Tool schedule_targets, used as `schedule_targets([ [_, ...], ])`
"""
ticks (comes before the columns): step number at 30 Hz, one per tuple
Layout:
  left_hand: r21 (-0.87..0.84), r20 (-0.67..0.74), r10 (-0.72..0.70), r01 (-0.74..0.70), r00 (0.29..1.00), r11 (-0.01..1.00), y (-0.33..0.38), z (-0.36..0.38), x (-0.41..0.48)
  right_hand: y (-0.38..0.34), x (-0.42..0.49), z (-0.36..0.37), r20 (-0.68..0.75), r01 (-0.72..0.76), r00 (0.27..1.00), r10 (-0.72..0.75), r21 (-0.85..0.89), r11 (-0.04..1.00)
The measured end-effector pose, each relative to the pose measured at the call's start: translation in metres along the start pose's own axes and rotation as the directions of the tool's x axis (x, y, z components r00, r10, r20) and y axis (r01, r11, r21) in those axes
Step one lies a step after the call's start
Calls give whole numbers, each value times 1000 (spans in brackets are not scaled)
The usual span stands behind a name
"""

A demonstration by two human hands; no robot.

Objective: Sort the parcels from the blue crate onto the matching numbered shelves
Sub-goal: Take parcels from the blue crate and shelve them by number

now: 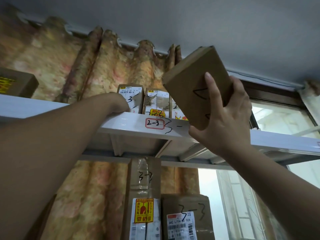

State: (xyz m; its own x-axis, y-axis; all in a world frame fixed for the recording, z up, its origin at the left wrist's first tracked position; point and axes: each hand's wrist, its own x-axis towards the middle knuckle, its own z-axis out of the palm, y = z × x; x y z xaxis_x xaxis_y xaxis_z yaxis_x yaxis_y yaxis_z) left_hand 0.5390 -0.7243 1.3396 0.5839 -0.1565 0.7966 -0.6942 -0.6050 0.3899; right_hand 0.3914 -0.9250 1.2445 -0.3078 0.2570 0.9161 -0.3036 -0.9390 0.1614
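I look up at a white shelf [121, 122] whose front edge carries a red-framed label [154, 123] reading 2-3. My right hand [225, 116] grips a flat brown cardboard parcel [192, 80] with black marker writing, tilted in the air just right of the label and above the shelf edge. My left hand [119, 104] reaches over the shelf edge, its fingers hidden behind it, touching an upright parcel [134, 96] marked 3. Two more upright parcels [156, 103] stand right of that one. The blue crate is out of view.
A brown box [17, 84] sits on the same shelf at far left. On the level below stand a tall parcel [144, 196] and a wider parcel [188, 217], both marked 3-3. A patterned curtain [86, 66] hangs behind; a window [277, 115] is at right.
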Motion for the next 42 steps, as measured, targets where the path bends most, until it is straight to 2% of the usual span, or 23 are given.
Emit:
schedule_targets([
  [3, -16, 18, 12, -12, 1000, 1000, 2, -1, -4, -2, -1, -2, 19, -24, 1000, 24, 2, 1000],
  [12, 134, -75, 29, -19, 997, 991, 2, -1, -7, -5, 6, -27, 92, -34, 995, 36, -19, 999],
  [17, 241, -258, 1, 63, 966, 968, -12, 8, -21, -10, 12, -49, 160, -4, 987, 14, -60, 998],
  [20, 433, -357, 257, -85, 898, 897, -16, 5, -47, -19, 15, -60, 229, 20, 973, -6, -59, 998],
  [22, 575, -336, 406, -157, 850, 803, -17, -4, -66, -25, 15, -67, 288, 59, 957, -44, -44, 997],
  [25, 746, -284, 499, -139, 819, 651, -26, -21, -96, -38, 13, -74, 279, 111, 954, -115, 30, 993],
  [28, 809, -236, 409, -55, 881, 585, -49, -35, -130, -59, 5, -75, 275, 117, 951, -141, 103, 988],
  [31, 801, -227, 278, 16, 934, 599, -75, -45, -157, -85, -6, -74, 257, 113, 954, -156, 174, 978],
  [33, 778, -241, 246, 36, 939, 627, -94, -53, -169, -104, -12, -73, 249, 135, 950, -188, 214, 967],
  [36, 781, -256, 272, 33, 928, 623, -118, -71, -176, -131, -9, -65, 261, 171, 940, -221, 202, 964],
  [42, 799, -272, 272, 59, 923, 598, -156, -111, -168, -186, 15, -46, 380, 136, 908, -179, 137, 981],
])
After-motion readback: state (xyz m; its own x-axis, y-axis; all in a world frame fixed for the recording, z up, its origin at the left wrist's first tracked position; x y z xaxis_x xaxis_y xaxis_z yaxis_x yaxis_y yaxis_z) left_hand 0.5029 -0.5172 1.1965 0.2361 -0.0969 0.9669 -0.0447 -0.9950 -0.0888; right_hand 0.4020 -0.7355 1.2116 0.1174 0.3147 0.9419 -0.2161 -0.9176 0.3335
